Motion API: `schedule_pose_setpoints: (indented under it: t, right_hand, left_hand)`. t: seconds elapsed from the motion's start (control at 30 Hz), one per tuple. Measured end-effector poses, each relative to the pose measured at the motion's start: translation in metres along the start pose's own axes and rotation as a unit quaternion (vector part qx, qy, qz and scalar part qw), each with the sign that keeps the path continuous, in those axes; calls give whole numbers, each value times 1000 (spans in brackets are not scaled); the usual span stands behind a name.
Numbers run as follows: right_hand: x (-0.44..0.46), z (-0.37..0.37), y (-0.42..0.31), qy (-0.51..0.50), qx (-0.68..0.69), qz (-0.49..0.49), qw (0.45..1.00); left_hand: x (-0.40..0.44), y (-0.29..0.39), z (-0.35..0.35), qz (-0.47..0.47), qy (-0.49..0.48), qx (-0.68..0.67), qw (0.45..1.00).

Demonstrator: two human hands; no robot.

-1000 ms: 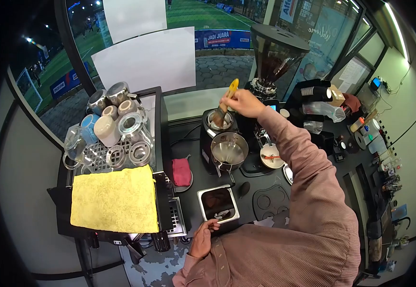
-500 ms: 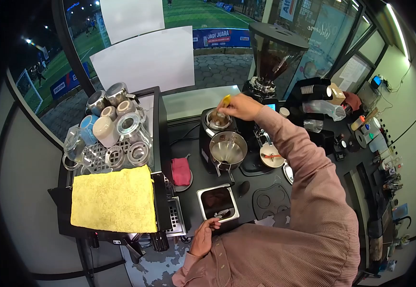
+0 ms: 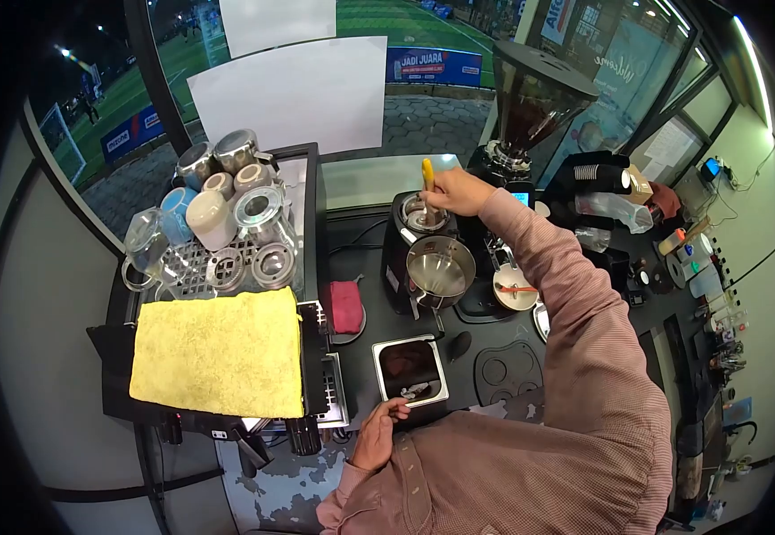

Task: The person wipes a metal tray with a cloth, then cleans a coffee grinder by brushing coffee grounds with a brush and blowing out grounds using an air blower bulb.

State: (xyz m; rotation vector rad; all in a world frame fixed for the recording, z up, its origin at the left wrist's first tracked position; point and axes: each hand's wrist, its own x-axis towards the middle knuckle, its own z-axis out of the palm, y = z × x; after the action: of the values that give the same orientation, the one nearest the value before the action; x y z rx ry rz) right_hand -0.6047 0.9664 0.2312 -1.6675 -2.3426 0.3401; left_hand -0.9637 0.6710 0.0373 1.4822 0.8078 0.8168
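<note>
My right hand (image 3: 459, 193) is closed around a yellow-handled tool (image 3: 427, 173). The handle stands upright above the fist, and its lower end is down in the round top opening of a black machine (image 3: 410, 214), too small to make out. A steel bowl with a handle (image 3: 441, 270) sits at the front of that machine. Below it is a square steel container (image 3: 378, 366) with a dark inside and something pale in it. My left hand (image 3: 377, 437) rests at the container's near rim, fingers loosely extended and holding nothing.
To the left, cups and metal jugs (image 3: 218, 214) stand on an espresso machine, with a yellow towel (image 3: 218, 357) over its front. A coffee grinder with a bean hopper (image 3: 534, 98) rises behind my right hand. A white bowl (image 3: 514, 299) sits beside my right sleeve.
The yellow handle has gone from tilted to nearly upright in my right hand. The whole view has shifted slightly, so things appear farther right. My left hand stays by the container rim.
</note>
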Motion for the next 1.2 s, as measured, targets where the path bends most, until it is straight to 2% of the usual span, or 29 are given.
schedule_pose_setpoints:
  t: [0.03, 0.07, 0.13, 0.17, 0.2, 0.27, 0.3, 0.33, 0.4, 0.47, 0.53, 0.57, 0.63, 0.67, 0.73, 0.8, 0.87, 0.97, 1.0, 1.03, 1.1, 1.17, 1.2]
  right_hand:
    - [3, 4, 7, 26, 80, -45, 995]
    - [3, 6, 10, 25, 80, -45, 995]
    - [-2, 0, -3, 148, 140, 29, 979]
    - [-1, 11, 7, 146, 175, -18, 974]
    - [-4, 11, 8, 147, 175, -13, 973]
    - [-9, 7, 12, 30, 109, -16, 993]
    - [-12, -6, -1, 33, 95, 37, 994]
    - [-13, -6, -3, 32, 92, 36, 995]
    - [-17, -2, -4, 160, 68, 28, 984]
    - [-17, 5, 9, 45, 51, 9, 998]
    - [-19, -1, 2, 49, 125, 16, 991]
    - [-18, 3, 4, 47, 123, 14, 991]
    - [-17, 11, 7, 127, 69, 71, 987]
    - [-19, 12, 11, 127, 70, 72, 987]
    - [-28, 7, 7, 86, 144, 1, 986]
    - [-32, -2, 2, 198, 294, 22, 935]
    - [-54, -24, -5, 127, 514, 67, 846]
    - [-92, -23, -43, 121, 584, 67, 800]
    - [-105, -18, -53, 104, 598, 70, 792]
    - [-118, -11, -65, 81, 559, 71, 822]
    - [-141, 0, -101, 31, 505, 52, 861]
    - [-157, 20, -122, -25, 477, 29, 878]
    - [-162, 24, -130, -51, 465, 15, 884]
  left_hand:
    - [0, 0, -1, 5, -7, -1, 1000]
    - [1, 0, -1, 10, -12, -3, 1000]
    - [2, 2, -2, 7, -14, -7, 1000]
    - [2, 3, -2, 3, -21, -8, 1000]
    - [1, 2, -3, 2, -25, -9, 1000]
    - [3, 1, -4, 7, -36, 0, 999]
    - [4, 1, -4, 8, -35, -2, 999]
    - [5, 2, -5, 7, -37, -2, 999]
    - [5, 3, -4, 4, -41, -5, 999]
    - [7, 4, -4, 5, -47, -5, 999]
    - [7, 5, -4, 8, -55, -6, 998]
    - [8, 5, -3, 11, -59, -5, 998]
    - [8, 4, -2, 11, -55, -9, 998]
    - [7, 4, -2, 11, -57, -10, 998]
    - [7, 5, -2, 12, -59, -14, 998]
    - [9, 8, 0, 12, -52, -23, 998]
    - [13, 11, 2, 17, -44, -43, 998]
    - [34, 30, 11, 32, 4, -74, 997]
    - [46, 42, 13, 49, 12, -128, 990]
    - [59, 54, 17, 55, 31, -185, 981]
    - [83, 87, 23, 66, 42, -374, 924]
    - [98, 112, 31, 53, 31, -470, 880]
    - [102, 112, 31, 43, 37, -470, 881]
